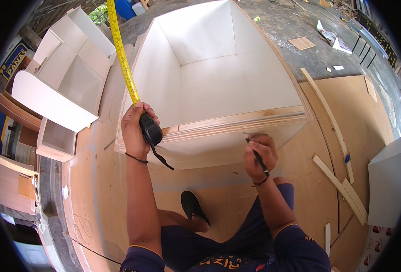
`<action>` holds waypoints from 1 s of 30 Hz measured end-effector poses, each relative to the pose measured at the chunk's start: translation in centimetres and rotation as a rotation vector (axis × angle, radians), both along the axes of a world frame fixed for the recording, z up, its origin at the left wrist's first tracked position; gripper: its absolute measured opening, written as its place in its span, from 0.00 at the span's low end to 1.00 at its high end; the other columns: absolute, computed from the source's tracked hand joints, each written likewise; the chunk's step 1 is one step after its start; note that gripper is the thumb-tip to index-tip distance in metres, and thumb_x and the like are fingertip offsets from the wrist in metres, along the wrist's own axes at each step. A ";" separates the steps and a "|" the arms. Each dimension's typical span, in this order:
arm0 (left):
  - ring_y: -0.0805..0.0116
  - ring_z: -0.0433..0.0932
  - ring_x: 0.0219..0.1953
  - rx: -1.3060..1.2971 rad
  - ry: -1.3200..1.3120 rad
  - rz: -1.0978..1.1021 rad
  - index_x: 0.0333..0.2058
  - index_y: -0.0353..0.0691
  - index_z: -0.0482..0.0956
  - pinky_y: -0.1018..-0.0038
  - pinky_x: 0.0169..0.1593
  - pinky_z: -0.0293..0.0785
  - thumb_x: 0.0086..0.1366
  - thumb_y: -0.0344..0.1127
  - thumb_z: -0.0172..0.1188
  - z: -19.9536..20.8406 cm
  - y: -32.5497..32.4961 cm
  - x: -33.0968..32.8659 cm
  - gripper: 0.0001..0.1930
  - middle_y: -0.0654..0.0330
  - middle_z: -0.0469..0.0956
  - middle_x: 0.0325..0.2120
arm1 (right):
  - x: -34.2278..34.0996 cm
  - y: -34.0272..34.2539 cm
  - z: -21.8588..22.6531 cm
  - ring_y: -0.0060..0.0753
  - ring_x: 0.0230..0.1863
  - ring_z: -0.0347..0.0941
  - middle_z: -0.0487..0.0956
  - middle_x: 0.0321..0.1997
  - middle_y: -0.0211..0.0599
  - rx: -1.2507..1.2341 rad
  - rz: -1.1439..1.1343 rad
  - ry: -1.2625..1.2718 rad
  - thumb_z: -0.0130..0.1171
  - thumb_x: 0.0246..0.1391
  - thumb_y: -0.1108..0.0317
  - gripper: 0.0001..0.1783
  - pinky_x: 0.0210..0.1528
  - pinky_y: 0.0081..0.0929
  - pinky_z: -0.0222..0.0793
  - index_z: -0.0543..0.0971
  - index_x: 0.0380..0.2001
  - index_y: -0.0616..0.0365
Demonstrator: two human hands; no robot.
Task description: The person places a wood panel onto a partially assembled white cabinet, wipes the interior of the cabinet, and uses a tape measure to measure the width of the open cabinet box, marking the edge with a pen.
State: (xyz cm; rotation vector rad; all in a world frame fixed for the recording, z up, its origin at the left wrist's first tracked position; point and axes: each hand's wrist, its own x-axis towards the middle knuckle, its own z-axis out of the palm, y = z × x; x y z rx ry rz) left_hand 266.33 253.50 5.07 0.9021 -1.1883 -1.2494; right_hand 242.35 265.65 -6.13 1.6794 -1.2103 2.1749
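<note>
A black tape measure is gripped in my left hand, its strap hanging down. Its yellow blade runs up and away past the left side of a large box-shaped cabinet. The cabinet is white inside, open at the top, with bare wood edges. My right hand pinches a dark pencil, its tip up at the cabinet's near panel, just under the layered front edge. Whether the tip touches the panel I cannot tell.
Another white cabinet with compartments stands at the left. Wooden strips lie on the plywood sheet at the right. A small wood square and scraps are on the grey floor beyond. A white box-like piece stands at the far right.
</note>
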 end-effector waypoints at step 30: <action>0.72 0.71 0.19 0.005 0.009 -0.005 0.28 0.38 0.69 0.80 0.23 0.68 0.64 0.41 0.50 0.2 0.2 -0.2 0.12 0.61 0.69 0.20 | 1.7 0.0 -1.5 0.39 0.27 0.72 0.72 0.29 0.41 0.048 0.118 0.075 0.56 0.34 0.82 0.10 0.28 0.28 0.70 0.74 0.25 0.61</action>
